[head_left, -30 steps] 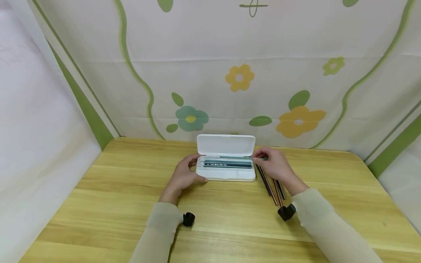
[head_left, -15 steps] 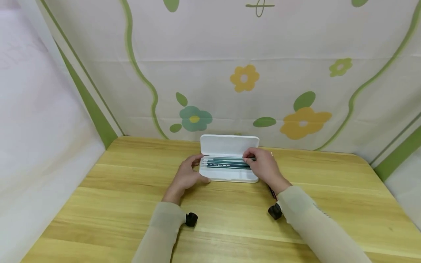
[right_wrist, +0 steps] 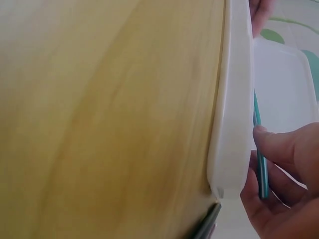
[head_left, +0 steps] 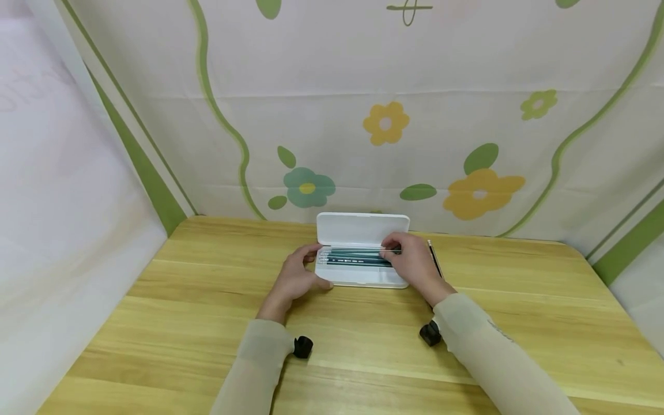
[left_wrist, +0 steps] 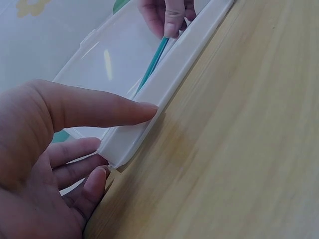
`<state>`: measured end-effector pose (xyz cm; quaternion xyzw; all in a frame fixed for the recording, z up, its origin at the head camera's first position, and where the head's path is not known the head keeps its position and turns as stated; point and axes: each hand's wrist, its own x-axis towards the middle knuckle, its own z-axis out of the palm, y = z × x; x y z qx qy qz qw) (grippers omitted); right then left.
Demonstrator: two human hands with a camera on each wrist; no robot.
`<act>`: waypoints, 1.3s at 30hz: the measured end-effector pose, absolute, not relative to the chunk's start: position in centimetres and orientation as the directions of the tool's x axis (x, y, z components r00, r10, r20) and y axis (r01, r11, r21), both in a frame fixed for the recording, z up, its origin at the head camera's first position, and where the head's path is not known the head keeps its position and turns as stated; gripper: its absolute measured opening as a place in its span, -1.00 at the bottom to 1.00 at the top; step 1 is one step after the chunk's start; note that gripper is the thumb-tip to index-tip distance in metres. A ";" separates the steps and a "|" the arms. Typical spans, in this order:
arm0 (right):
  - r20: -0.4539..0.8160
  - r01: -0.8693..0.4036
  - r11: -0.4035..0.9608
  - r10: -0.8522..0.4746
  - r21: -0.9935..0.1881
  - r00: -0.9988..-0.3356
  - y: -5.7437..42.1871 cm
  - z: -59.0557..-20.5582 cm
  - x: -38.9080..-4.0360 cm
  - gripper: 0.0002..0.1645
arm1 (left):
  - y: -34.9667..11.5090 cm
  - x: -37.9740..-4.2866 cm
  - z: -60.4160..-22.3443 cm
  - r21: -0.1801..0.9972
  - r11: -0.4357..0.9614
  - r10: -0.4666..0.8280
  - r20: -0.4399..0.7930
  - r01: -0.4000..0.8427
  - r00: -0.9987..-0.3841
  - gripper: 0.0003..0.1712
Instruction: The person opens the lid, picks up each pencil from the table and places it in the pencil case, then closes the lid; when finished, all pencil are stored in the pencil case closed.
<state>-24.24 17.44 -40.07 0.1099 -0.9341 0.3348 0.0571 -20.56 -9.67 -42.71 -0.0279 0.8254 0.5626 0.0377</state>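
Note:
A white pencil case (head_left: 358, 278) lies with its lid (head_left: 362, 228) raised at the back of the table. Several dark green pencils (head_left: 353, 261) lie lengthwise inside, their eraser ends to the left. My left hand (head_left: 294, 280) holds the case's left end, the thumb against the front wall and the fingers around the left side. Over the right part of the case, my right hand (head_left: 414, 262) pinches a green pencil (right_wrist: 263, 181) between thumb and fingers. That pencil slants down to the left over the others.
A dark pencil (head_left: 434, 259) lies on the wooden table (head_left: 358, 357) right of the case, partly covered by my right hand. Dark pencil ends (right_wrist: 207, 224) also show beside the case's right corner. A flower-printed curtain (head_left: 321, 127) hangs behind the table.
My right hand has moved left from beyond the case's right edge to over it, bringing the pinched pencil in and lower. My left hand keeps its hold on the case.

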 end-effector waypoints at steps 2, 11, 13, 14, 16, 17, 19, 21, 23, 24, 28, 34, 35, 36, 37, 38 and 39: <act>0.184 -0.238 0.746 -0.157 -0.621 -0.970 17.6 -40.1 -24.2 -0.87 | -9.7 -20.6 -42.7 0.926 0.368 -0.004 -0.092 -0.087 -0.996 0.12; 0.200 -0.217 0.777 -0.119 -0.590 -0.972 18.3 -40.3 -24.1 -0.88 | -9.7 -20.4 -42.5 0.928 0.363 -0.003 -0.094 -0.089 -0.996 0.12; 0.194 -0.206 0.768 -0.109 -0.606 -0.975 18.5 -40.6 -24.3 -0.86 | -9.7 -20.4 -42.5 0.928 0.362 -0.004 -0.095 -0.090 -0.995 0.12; 0.190 -0.201 0.757 -0.103 -0.621 -0.976 18.6 -40.7 -24.3 -0.85 | -9.6 -20.4 -42.5 0.928 0.361 -0.006 -0.095 -0.091 -0.995 0.12; 0.183 -0.193 0.725 -0.093 -0.661 -0.979 18.9 -41.0 -24.4 -0.82 | -9.6 -20.3 -42.5 0.927 0.363 -0.007 -0.095 -0.091 -0.995 0.12; 0.180 -0.190 0.709 -0.090 -0.679 -0.980 19.1 -41.1 -24.5 -0.82 | -9.6 -20.3 -42.5 0.927 0.363 -0.007 -0.095 -0.091 -0.995 0.12; 0.170 -0.181 0.681 -0.083 -0.710 -0.982 19.3 -41.1 -24.5 -0.80 | -9.6 -20.3 -42.5 0.928 0.362 -0.006 -0.095 -0.091 -0.995 0.12; 0.165 -0.174 0.663 -0.077 -0.728 -0.983 19.6 -41.1 -24.4 -0.80 | -9.6 -20.4 -42.6 0.929 0.358 -0.005 -0.094 -0.089 -0.996 0.12; 0.159 -0.164 0.648 -0.067 -0.744 -0.985 19.9 -41.0 -24.4 -0.79 | -9.6 -20.4 -42.6 0.931 0.354 -0.004 -0.095 -0.090 -0.996 0.12; 0.154 -0.155 0.639 -0.058 -0.753 -0.986 20.0 -41.0 -24.4 -0.79 | -9.6 -20.4 -42.7 0.931 0.354 -0.003 -0.094 -0.089 -0.996 0.12; 0.155 -0.133 0.617 -0.018 -0.775 -0.988 20.6 -40.9 -24.2 -0.79 | -9.6 -20.5 -42.7 0.932 0.351 -0.002 -0.097 -0.091 -0.995 0.12; 0.211 -0.170 0.657 -0.016 -0.734 -0.977 20.9 -40.8 -24.0 -0.88 | -9.7 -20.4 -42.5 0.931 0.349 -0.011 -0.106 -0.103 -0.994 0.13; 0.216 -0.174 0.662 -0.019 -0.729 -0.976 20.9 -40.8 -24.0 -0.89 | -9.7 -20.4 -42.5 0.931 0.349 -0.012 -0.107 -0.105 -0.994 0.13; 0.217 -0.176 0.665 -0.021 -0.726 -0.976 20.9 -40.8 -24.0 -0.89 | -9.8 -20.4 -42.5 0.930 0.351 -0.013 -0.108 -0.106 -0.994 0.13; 0.219 -0.178 0.667 -0.023 -0.724 -0.976 20.9 -40.8 -24.0 -0.90 | -9.8 -20.4 -42.6 0.930 0.353 -0.015 -0.108 -0.106 -0.994 0.13; 0.217 -0.178 0.667 -0.026 -0.723 -0.976 20.9 -40.8 -24.1 -0.90 | -9.9 -20.4 -42.6 0.929 0.355 -0.016 -0.107 -0.106 -0.994 0.13; 0.215 -0.180 0.665 -0.030 -0.725 -0.976 20.9 -40.8 -24.1 -0.90 | -9.9 -20.4 -42.6 0.929 0.356 -0.017 -0.106 -0.105 -0.994 0.13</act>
